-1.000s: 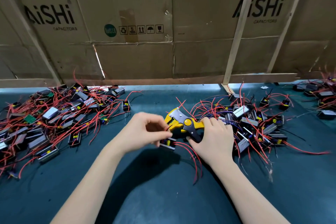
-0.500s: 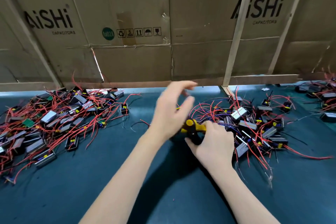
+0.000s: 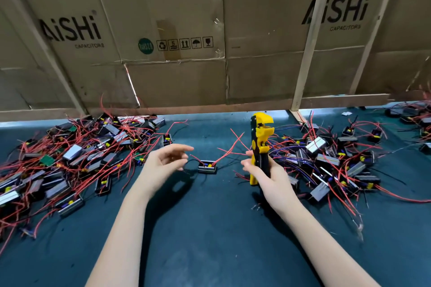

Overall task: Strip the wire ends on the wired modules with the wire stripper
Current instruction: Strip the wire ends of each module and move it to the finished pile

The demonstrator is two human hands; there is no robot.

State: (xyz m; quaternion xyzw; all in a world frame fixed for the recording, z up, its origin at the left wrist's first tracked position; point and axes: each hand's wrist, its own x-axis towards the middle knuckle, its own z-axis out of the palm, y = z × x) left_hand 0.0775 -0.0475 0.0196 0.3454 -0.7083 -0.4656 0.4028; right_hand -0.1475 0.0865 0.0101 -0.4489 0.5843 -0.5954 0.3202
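— Where's the module now?
— Alone on the dark worktop, between the hands, red wires fanning up from it. A second ago the left hand pinched it at the stripper's jaws; now that hand hangs just beside it, grip spread, holding nothing.
— And the wire stripper?
— Swung upright. Right hand keeps its grip wrapped round the handles, yellow head up.
— Meaning?
— That piece looks finished and dropped; I'd guess the next comes from the right pile. Left pile sits well apart.
— Any writing?
— Cardboard wall: "AiSHi CAPACITORS", twice. A green round sticker, text too small to read.
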